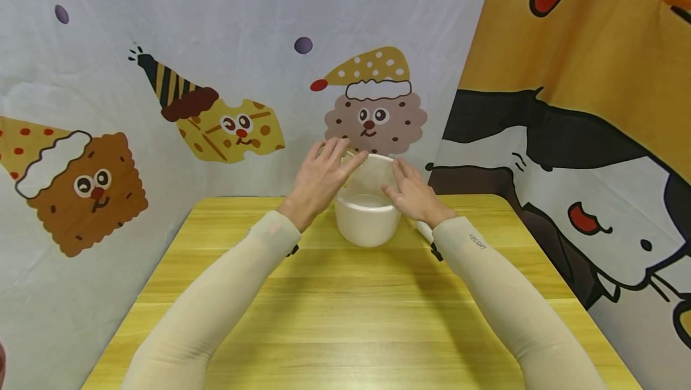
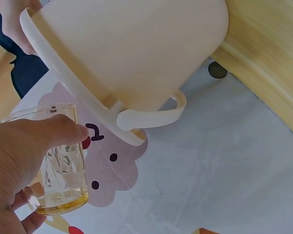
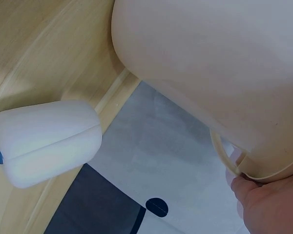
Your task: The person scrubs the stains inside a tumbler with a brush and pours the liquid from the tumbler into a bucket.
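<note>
A white bucket (image 1: 368, 225) with a loop handle (image 2: 156, 117) stands on the table. At its far left rim, my left hand (image 1: 321, 177) grips a clear faceted glass (image 2: 63, 178) with an amber-tinted base. The thumb (image 2: 63, 130) lies along the glass near its rim, and the other fingers reach round the far side. My right hand (image 1: 412, 195) holds the bucket's right rim, its fingers at the edge near the handle's joint. In the head view the left hand covers most of the glass. Whether liquid is in the bucket I cannot tell.
A white foam-headed brush (image 3: 49, 141) with a blue stem lies on the table to the right of the bucket, partly behind my right forearm in the head view. Behind the wooden table (image 1: 345, 318) hangs a printed cloth (image 1: 243, 30) with cartoon figures.
</note>
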